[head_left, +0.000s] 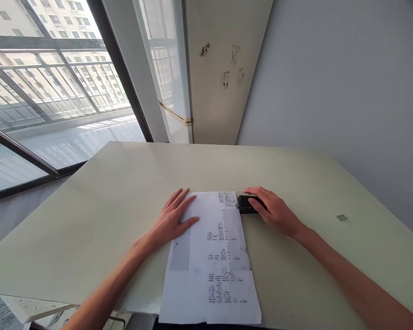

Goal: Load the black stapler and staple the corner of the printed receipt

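Printed white paper (199, 275) lies on the pale table (124, 174), its lower end reaching the near edge. My left hand (174, 217) rests flat on the paper's upper left edge, fingers spread. A black stapler-like device (246, 205) meets the paper's upper right edge. My right hand (273, 211) is closed over the right part of this device, thumb on its near side and fingers over its far side. The palm hides the device's right end.
A small grey piece (342, 217) lies on the table's right side. Behind the table are a grey wall (330, 82), a stained cream panel (223, 105) and a large window at the left. Some objects show below the table's near left edge.
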